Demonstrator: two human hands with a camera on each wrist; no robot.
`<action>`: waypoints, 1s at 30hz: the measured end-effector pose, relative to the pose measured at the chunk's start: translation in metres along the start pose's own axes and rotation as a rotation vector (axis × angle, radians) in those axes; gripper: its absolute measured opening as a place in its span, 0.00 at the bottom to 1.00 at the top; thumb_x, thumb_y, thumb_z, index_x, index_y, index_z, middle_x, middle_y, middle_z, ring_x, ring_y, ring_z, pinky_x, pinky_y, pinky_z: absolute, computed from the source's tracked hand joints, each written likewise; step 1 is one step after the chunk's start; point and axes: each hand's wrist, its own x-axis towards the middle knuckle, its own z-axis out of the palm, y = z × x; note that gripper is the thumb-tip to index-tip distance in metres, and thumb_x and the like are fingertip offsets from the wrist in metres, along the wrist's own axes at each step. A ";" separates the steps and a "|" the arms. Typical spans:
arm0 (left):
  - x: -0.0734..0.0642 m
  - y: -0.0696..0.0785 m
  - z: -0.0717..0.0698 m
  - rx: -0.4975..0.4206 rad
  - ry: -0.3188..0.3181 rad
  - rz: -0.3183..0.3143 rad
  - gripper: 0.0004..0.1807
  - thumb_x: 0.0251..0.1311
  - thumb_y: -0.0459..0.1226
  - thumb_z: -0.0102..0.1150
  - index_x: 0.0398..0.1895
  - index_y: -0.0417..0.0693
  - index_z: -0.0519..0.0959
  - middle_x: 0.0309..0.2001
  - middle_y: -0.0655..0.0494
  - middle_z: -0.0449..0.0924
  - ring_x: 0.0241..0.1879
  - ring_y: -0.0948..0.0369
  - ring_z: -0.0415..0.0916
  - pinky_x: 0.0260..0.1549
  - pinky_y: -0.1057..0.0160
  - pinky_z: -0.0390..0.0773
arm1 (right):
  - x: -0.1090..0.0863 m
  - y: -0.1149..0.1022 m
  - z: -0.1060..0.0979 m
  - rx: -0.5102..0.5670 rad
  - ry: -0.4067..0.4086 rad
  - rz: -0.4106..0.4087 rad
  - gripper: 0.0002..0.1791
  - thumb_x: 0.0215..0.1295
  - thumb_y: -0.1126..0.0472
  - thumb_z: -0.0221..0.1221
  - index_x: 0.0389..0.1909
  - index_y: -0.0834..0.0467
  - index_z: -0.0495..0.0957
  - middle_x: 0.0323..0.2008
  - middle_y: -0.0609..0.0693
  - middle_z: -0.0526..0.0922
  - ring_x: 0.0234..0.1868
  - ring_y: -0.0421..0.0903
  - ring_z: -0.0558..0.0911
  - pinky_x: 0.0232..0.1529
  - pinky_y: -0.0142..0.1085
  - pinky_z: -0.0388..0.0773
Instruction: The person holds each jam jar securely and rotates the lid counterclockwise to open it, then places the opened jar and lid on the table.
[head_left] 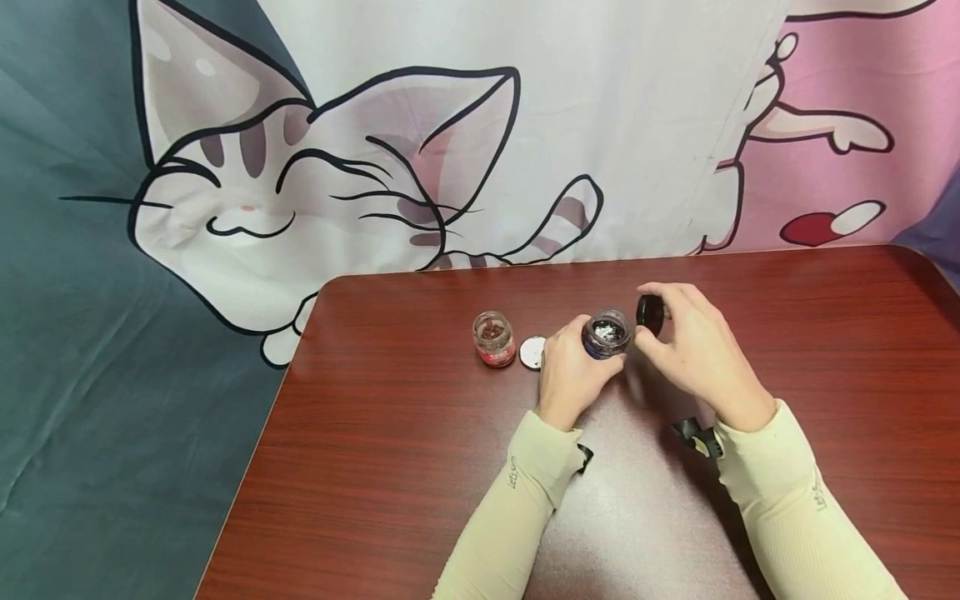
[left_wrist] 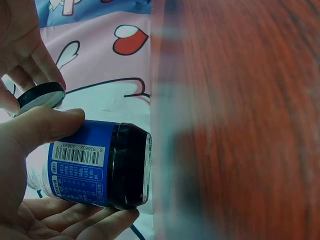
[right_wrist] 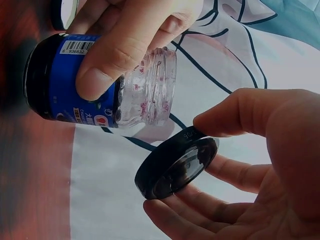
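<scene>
My left hand (head_left: 573, 367) grips a glass jar (left_wrist: 82, 165) with a blue label and dark contents, its thumb on one side and fingers on the other. The jar's mouth is uncovered, and dark residue with reddish bits clings inside the clear neck (right_wrist: 155, 87). Just right of it, my right hand (head_left: 701, 354) pinches a black lid (right_wrist: 172, 162) by its rim between thumb and fingers. The lid is tilted on edge, apart from the jar, and its inner face is smeared dark in the right wrist view.
Left of my hands stands another open glass jar (head_left: 493, 340) with a red label and some reddish-brown residue. A white-faced lid (head_left: 532, 352) lies between it and my left hand. A printed cat curtain (head_left: 637, 100) hangs behind the brown table (head_left: 390, 467).
</scene>
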 end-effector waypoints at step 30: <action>0.000 0.000 0.001 0.025 -0.016 -0.024 0.24 0.35 0.49 0.72 0.37 0.53 0.75 0.32 0.62 0.78 0.34 0.62 0.78 0.33 0.65 0.74 | 0.001 0.006 0.001 -0.017 -0.031 0.019 0.25 0.48 0.63 0.60 0.51 0.62 0.72 0.41 0.58 0.76 0.39 0.52 0.74 0.40 0.45 0.68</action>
